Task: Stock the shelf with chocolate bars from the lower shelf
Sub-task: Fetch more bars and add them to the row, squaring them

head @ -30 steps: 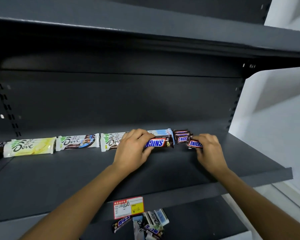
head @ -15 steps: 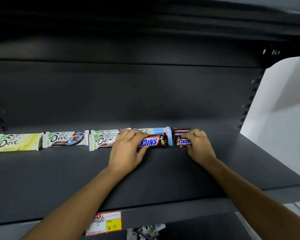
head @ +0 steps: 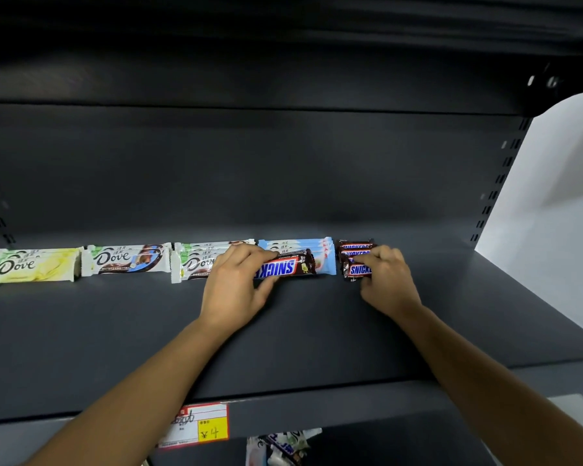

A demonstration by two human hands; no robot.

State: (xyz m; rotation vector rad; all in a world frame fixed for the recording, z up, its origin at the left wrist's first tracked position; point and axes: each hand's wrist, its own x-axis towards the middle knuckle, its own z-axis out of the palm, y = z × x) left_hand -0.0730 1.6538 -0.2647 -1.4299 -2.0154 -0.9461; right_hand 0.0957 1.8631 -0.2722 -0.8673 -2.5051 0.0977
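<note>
Down at the bottom edge of the view, a few loose bars (head: 283,445) show beneath the front lip, so I judge that some supply is yet to come up. Just above them a red and yellow price tag (head: 199,425) sticks to the lip of the shelf (head: 115,348) being filled, whose near half is bare dark metal.

Both forearms reach across that bare stretch to the row at the back. The left hand (head: 236,287) is curled round the left end of a big Snickers bar (head: 283,267), fingers over its top and thumb under its front edge. The bar lies lengthwise, touching the pale blue bars (head: 323,253) stacked behind it. The right hand (head: 387,280) pinches the right end of a small Snickers bar (head: 359,270), which sits at the front of a short stack of small Snickers (head: 354,246).

Leftward along the same row lie a stack of white Dove bars (head: 196,260), a single Dove bar (head: 125,260) and a yellow Dove stack (head: 31,267).

By my reckoning the job is partly done. One row stands along the rear, and both held bars are at their places but not yet let go. Beyond the row the back panel (head: 249,169) rises dark and plain.
</note>
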